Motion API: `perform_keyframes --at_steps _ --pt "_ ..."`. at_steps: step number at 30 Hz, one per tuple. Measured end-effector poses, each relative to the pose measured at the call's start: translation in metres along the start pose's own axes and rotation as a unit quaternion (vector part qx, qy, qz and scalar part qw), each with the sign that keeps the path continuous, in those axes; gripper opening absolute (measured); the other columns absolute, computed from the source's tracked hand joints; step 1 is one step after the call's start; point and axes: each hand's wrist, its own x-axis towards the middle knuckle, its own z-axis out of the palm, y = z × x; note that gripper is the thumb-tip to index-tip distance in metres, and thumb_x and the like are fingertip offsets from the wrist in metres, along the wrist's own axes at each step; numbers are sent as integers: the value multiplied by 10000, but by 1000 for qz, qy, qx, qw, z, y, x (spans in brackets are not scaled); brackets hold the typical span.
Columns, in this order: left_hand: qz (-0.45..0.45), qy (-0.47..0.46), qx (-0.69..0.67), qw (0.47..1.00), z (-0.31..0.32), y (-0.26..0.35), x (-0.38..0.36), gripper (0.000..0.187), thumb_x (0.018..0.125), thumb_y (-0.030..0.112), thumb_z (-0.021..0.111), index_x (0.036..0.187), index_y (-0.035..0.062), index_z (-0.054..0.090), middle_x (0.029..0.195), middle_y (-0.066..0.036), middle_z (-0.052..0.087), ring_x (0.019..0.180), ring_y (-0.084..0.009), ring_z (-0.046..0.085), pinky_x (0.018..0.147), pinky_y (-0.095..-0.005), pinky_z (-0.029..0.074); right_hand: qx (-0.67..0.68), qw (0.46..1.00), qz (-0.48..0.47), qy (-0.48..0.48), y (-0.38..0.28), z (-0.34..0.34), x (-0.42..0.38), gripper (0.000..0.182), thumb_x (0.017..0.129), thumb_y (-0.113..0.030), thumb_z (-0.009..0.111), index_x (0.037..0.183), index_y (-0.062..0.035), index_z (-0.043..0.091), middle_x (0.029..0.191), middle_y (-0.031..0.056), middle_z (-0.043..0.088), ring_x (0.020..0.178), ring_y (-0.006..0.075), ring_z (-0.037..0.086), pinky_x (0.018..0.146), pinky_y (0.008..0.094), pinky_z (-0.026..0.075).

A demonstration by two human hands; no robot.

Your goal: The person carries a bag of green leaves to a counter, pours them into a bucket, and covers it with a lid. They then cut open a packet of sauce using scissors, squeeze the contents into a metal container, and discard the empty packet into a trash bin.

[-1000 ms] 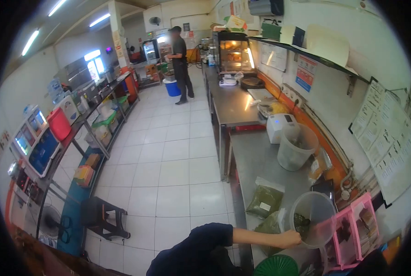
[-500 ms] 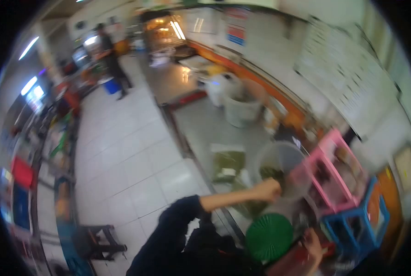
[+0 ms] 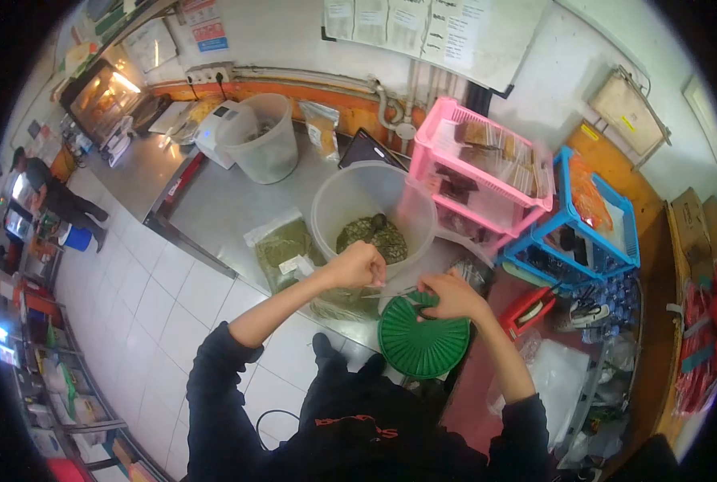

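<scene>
Two grips show: right hand [image 3: 452,296] around scissors [image 3: 391,293] (handle partly covered); left hand [image 3: 358,263] pinched narrow, anything within hard to make out.

**Scissors [image 3: 395,293] at a steel desk [image 3: 202,210]**

Head view. The right hand [image 3: 453,296] grips the scissors, blades directed toward the left hand [image 3: 355,265], its fingers drawn together; any small item there cannot be made out. Below the right hand: a round, ribbed green cover [image 3: 424,344]. Along the desk's near edge: two bags of green contents [image 3: 283,254]. Behind them: a translucent tub [image 3: 338,197]. Near the far edge: a second tub [image 3: 268,157].
</scene>
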Motion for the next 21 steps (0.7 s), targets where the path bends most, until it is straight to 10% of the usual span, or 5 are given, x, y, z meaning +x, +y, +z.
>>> perform_keyframes --at_steps 21 --pt "8 -12 11 1000 6 -12 4 106 582 -33 648 681 5 652 650 -113 641 626 -196 639 599 -294 497 54 996 -70 18 5 28 46 305 651 -256 698 815 -93 499 604 49 551 636 249 557 687 355 389"
